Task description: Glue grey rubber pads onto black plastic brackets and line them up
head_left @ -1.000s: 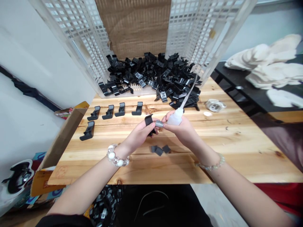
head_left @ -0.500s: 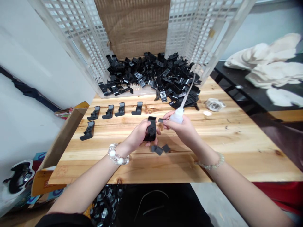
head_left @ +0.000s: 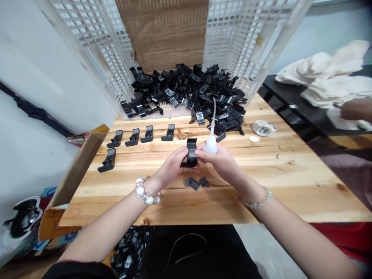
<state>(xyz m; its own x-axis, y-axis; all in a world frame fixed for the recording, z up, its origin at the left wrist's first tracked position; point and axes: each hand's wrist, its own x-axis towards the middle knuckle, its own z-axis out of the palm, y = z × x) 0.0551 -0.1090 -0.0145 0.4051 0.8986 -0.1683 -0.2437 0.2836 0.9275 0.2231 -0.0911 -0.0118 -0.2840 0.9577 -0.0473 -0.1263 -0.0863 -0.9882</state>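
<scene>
In my left hand (head_left: 173,159), closed round its side, is a black plastic clip (head_left: 192,144) with a curled upper end. My right hand (head_left: 216,155) wraps a white squeeze bottle (head_left: 210,146) in its palm, the long thin nozzle pointing up and away. The right thumb and fingertip press a small grey pad (head_left: 192,152) against the face of the clip; the fingers partly cover it. Just below the hands, several dark grey square pads (head_left: 194,184) lie on the wooden table (head_left: 232,209).
Several black clips (head_left: 106,161) stand spaced out at the left. Behind, a tipped white crate (head_left: 97,66) holds a heap of black clips (head_left: 174,87). A clear tape roll (head_left: 263,128) lies right. Another person's hand (head_left: 357,110) is by white cloths (head_left: 338,83).
My right hand has moved left, bringing the grey pad onto the clip. The clip has shifted slightly up and right and tilted. Another person's hand has appeared at the right edge.
</scene>
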